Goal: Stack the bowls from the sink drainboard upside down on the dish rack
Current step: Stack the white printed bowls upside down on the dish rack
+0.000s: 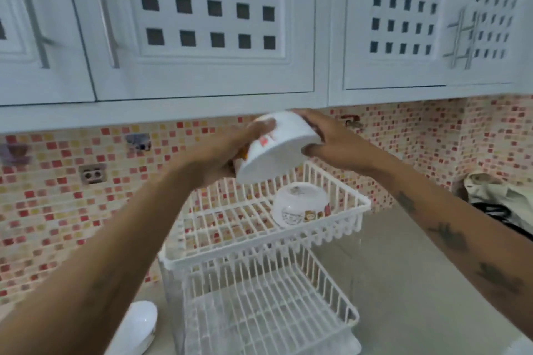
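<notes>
Both hands are up over the rack, and a white bowl (277, 147) sits between them, in the air above the far left part of the top tier. The left hand (222, 153) grasps it from the left, fingers wrapped round the rim side; the right hand (331, 141) clasps it from the right, thumb under the wall and fingers over the base. The bowl is tilted, its base turned up and to the right, its mouth facing down and left toward the left palm. There's a red mark on its side, blurred.

Below, the white wire dish rack (340, 228) stands on the grey counter (418, 268), two tiers, set against the mosaic-tiled wall (57, 210). On the top tier, toward the far right corner, a second bowl (300, 207) rests upside down, white with a printed band of small figures round the rim. The held bowl is clear of it, up and to the left, not touching. The lower tier (268, 311) shows only its wires.

Near left, at the bottom edge, a white rounded object (138, 326) lies on the counter; can't tell what it is. Far right, a pale bag (501, 199) with dark straps slumps on the counter. White cabinets (202, 37) with square cut-outs hang overhead, just above the hands, and a socket (93, 174) sits in the tiles to the left.
</notes>
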Demonstrator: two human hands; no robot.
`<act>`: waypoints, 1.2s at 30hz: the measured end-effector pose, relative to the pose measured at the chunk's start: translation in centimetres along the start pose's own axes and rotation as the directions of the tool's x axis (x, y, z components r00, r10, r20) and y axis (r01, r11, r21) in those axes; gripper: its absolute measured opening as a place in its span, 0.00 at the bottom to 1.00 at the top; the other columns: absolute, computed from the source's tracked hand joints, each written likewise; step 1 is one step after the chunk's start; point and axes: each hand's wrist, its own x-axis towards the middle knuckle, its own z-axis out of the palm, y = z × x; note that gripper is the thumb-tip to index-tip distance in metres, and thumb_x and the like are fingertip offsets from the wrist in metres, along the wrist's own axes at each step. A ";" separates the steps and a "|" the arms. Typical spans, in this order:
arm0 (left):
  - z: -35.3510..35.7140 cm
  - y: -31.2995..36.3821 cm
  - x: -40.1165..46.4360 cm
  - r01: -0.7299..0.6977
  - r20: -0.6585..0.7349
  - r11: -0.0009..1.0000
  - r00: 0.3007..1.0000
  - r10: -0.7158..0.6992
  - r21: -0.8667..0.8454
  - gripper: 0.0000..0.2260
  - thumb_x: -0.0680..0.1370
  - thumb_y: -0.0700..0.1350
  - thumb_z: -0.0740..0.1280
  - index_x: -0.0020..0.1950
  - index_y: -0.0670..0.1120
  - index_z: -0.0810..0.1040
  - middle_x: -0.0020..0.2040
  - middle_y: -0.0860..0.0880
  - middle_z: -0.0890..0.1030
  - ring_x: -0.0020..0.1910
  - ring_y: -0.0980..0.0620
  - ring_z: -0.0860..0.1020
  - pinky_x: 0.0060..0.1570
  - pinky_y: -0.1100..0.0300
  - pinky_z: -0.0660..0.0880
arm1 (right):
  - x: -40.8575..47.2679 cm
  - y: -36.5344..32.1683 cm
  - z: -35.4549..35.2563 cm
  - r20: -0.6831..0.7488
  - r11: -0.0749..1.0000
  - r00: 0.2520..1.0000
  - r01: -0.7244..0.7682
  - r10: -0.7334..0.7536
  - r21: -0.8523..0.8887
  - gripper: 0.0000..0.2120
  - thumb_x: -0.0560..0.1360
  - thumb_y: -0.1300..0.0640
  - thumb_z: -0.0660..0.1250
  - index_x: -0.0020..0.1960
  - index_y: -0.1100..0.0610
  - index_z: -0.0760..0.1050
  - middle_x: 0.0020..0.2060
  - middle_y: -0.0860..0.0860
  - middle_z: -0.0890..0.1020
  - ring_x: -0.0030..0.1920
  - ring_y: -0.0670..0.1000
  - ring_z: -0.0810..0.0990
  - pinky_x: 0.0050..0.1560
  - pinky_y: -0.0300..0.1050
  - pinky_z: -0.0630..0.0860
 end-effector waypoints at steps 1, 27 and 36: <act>1.6 0.1 0.4 -0.042 -0.049 0.993 0.998 0.048 0.109 0.24 0.65 0.64 0.72 0.50 0.48 0.80 0.41 0.48 0.83 0.38 0.52 0.79 0.44 0.56 0.75 | 0.1 1.3 -1.1 0.089 0.999 0.995 -0.044 0.046 -0.021 0.32 0.73 0.68 0.66 0.73 0.48 0.63 0.62 0.45 0.72 0.63 0.48 0.72 0.56 0.40 0.77; 12.3 -10.8 8.8 0.224 -0.251 0.706 0.966 -0.067 0.672 0.52 0.57 0.62 0.79 0.73 0.40 0.63 0.66 0.43 0.68 0.69 0.45 0.64 0.62 0.49 0.75 | 0.9 14.8 4.2 0.121 0.834 0.846 -0.533 0.519 0.144 0.21 0.81 0.59 0.55 0.73 0.56 0.68 0.70 0.55 0.71 0.60 0.54 0.75 0.54 0.44 0.73; 11.5 -9.6 6.2 0.277 -0.262 0.741 0.955 -0.140 0.612 0.53 0.66 0.62 0.75 0.79 0.42 0.48 0.78 0.43 0.55 0.77 0.42 0.55 0.75 0.47 0.60 | 1.8 14.4 5.2 0.060 0.863 0.861 -0.505 0.505 -0.016 0.22 0.81 0.54 0.55 0.73 0.58 0.66 0.69 0.57 0.72 0.50 0.52 0.76 0.45 0.42 0.71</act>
